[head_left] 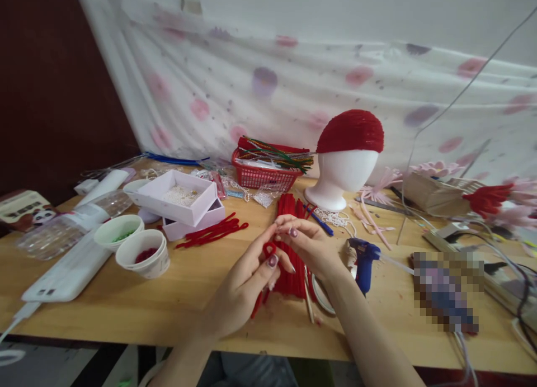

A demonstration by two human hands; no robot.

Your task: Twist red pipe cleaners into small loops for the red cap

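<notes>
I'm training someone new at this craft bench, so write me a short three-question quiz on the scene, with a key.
1. True or false: the blue glue gun is to the left of the person's left hand.

2. What colour are the contents of the nearer white cup?
A) green
B) white
C) dark red

3. Fill the gap: the left hand holds a looped ___ chenille stem.

Key:
1. False; it is to the right of the left hand.
2. C
3. red
</notes>
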